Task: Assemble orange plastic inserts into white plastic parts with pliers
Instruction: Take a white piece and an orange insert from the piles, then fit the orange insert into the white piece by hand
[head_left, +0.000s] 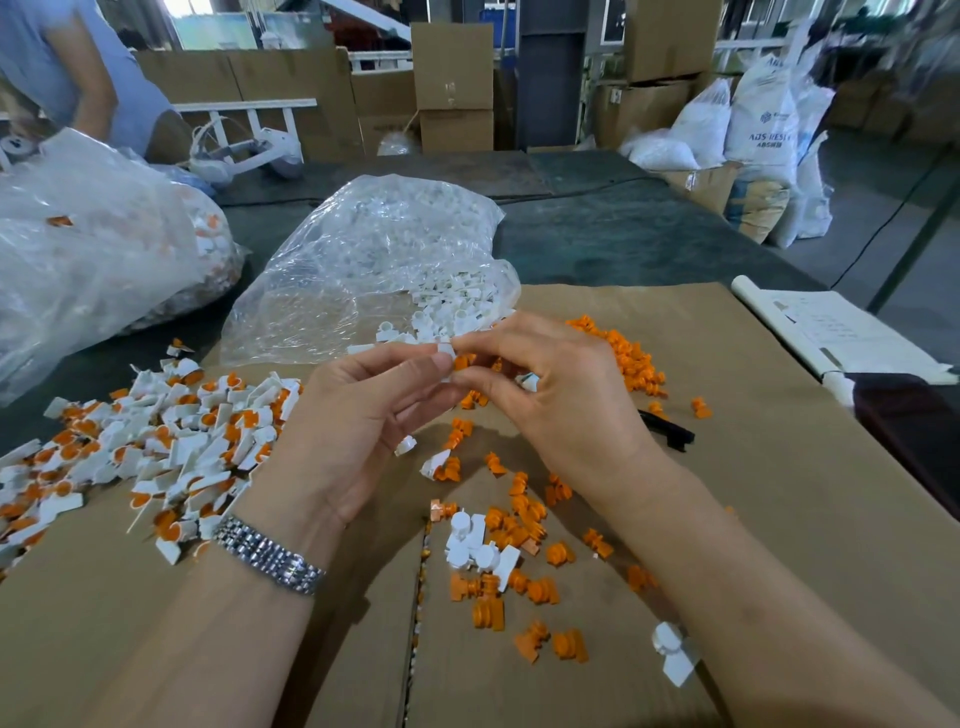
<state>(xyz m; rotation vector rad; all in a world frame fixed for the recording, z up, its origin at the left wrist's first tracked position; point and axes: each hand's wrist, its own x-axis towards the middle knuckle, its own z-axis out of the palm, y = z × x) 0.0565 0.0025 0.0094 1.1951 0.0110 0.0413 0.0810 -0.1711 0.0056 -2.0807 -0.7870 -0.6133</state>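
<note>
Fingers on both of my hands meet in the middle of the view, up above the brown cardboard sheet (753, 467). My left hand (363, 410) comes in from 7 o'clock with a shiny metal watch band (267, 556) on the wrist, and its thumb and first finger pinch a small white part (445, 349). My right hand (550, 400) comes in from 5 o'clock, and its curled fingers pinch an orange insert (464, 361) that touches the white part. I can see one more white piece (529, 382) tucked under the right hand's fingers. Lots of loose orange inserts (519, 525) lie on the cardboard below my hands, toward 6 o'clock, with a few bare white parts (475, 545) mixed in among them. More orange ones sit in a heap (631, 358) at 2 o'clock from my hands, just past the right knuckles. A big pile of finished pieces (171, 441), white with orange in them, lies at 9 o'clock. A clear bag of white parts (374, 260) is at 12 o'clock with its mouth open toward my hands, and a bigger bag (104, 244) lies at 10 o'clock. A black tool (667, 430) lies on the cardboard at 3 o'clock, partly hidden by my right hand, so I cannot tell if it is the pliers. Some white papers (841, 332) sit at the far right edge.
</note>
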